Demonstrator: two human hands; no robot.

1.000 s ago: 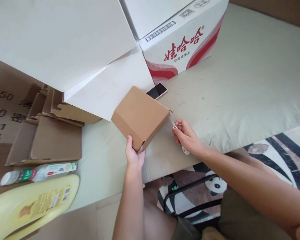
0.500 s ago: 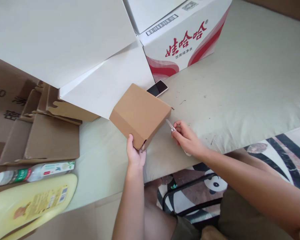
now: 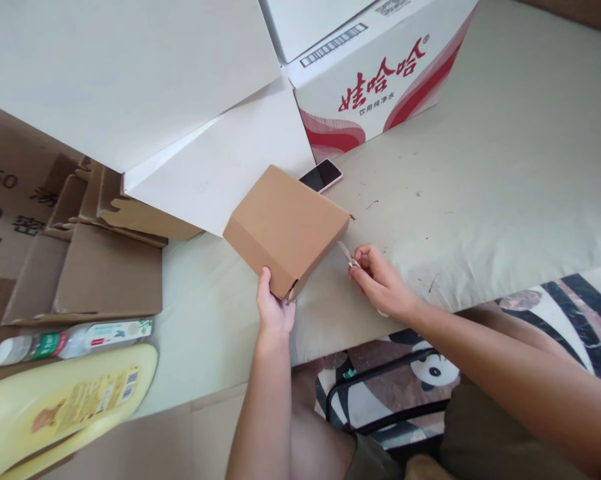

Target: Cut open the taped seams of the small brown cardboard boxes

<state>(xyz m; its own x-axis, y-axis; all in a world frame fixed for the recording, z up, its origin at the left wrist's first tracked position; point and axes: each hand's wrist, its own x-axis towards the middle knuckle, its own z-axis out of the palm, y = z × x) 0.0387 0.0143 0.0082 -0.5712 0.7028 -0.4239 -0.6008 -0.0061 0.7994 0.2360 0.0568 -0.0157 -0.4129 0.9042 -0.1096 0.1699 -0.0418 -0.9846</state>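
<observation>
A small brown cardboard box (image 3: 293, 227) is tilted above the cloth-covered table, gripped at its near corner by my left hand (image 3: 275, 310). The thumb lies on the top face and the other fingers are hidden underneath. My right hand (image 3: 380, 280) is closed round a utility knife (image 3: 347, 255) with a pale handle. Its blade sticks out towards the right side of the box, with a small gap between tip and cardboard. Just behind the box lies a phone (image 3: 323, 175), partly covered by it.
White cartons (image 3: 240, 147) and a white-and-red water carton (image 3: 380, 87) stand at the back. Folded brown cardboard boxes (image 3: 110, 270), a clear bottle (image 3: 75, 341) and a big yellow bottle (image 3: 75, 407) are on the left. The table's near edge runs above my legs.
The whole view has shifted slightly, so things appear a little further right. The box and knife keep nearly the same places relative to each other, both still held.
</observation>
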